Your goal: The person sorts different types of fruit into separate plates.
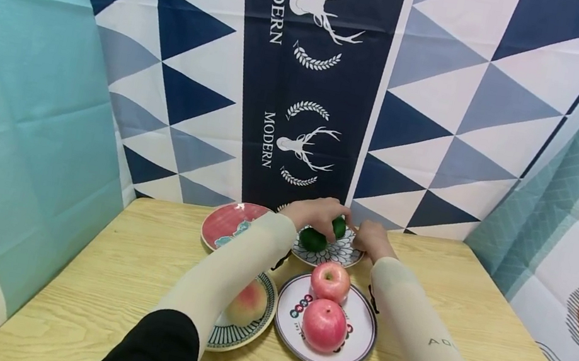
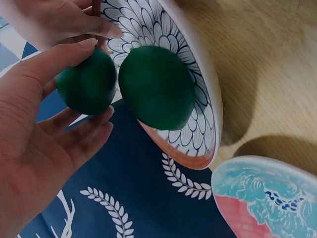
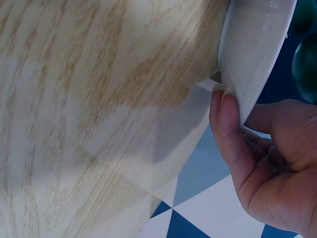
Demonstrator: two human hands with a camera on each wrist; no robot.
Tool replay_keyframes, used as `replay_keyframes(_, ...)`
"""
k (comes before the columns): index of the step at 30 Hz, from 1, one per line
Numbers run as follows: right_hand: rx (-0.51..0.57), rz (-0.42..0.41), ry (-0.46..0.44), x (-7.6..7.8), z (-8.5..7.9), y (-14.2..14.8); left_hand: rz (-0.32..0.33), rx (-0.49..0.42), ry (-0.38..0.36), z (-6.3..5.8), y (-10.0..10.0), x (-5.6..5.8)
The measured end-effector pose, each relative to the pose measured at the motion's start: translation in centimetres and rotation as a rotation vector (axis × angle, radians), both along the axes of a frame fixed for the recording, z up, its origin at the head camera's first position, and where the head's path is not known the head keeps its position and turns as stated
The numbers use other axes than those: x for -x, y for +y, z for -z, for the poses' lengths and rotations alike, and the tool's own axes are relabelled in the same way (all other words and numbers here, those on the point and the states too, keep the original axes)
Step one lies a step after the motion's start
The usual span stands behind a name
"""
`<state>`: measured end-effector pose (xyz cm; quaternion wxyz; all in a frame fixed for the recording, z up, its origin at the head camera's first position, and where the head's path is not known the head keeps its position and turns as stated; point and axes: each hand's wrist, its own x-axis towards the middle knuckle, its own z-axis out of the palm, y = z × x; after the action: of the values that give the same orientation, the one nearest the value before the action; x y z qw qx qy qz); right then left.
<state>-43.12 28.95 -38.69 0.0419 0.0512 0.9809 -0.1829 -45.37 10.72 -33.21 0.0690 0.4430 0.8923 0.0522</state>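
Note:
My left hand (image 1: 316, 214) holds a smooth dark green fruit (image 2: 88, 83) between thumb and fingers, over the flower-patterned plate (image 1: 337, 254). A second dark green fruit (image 2: 156, 88) lies on that plate, right beside the held one. On the plate's right side, my right hand (image 1: 373, 240) pinches the rim, with the thumb on the inner side and fingers under the white outer wall (image 3: 252, 49). In the left wrist view the left hand (image 2: 44, 124) has its lower fingers spread below the fruit.
A red and teal plate (image 1: 228, 221) stands at the back left, partly behind the left sleeve. In front are a plate (image 1: 240, 339) with a peach (image 1: 248, 304) and a white plate (image 1: 291, 321) with two red apples (image 1: 324, 325). A patterned curtain (image 1: 317, 83) hangs behind the wooden table (image 1: 138, 257).

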Motion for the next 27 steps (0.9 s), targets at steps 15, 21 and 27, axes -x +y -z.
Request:
replay_keyframes(15,-0.060,-0.034,0.019,0.3,-0.1,0.0,0.047,0.012,0.021,0.9,0.8,0.2)
replay_keyframes(21,-0.089,-0.029,-0.003,0.1,0.1,0.0,0.071,0.033,0.024,1.8,1.3,-0.1)
replay_keyframes(27,-0.110,-0.043,-0.001,-0.3,0.1,-0.1,0.056,0.048,0.028,2.1,1.5,-0.7)
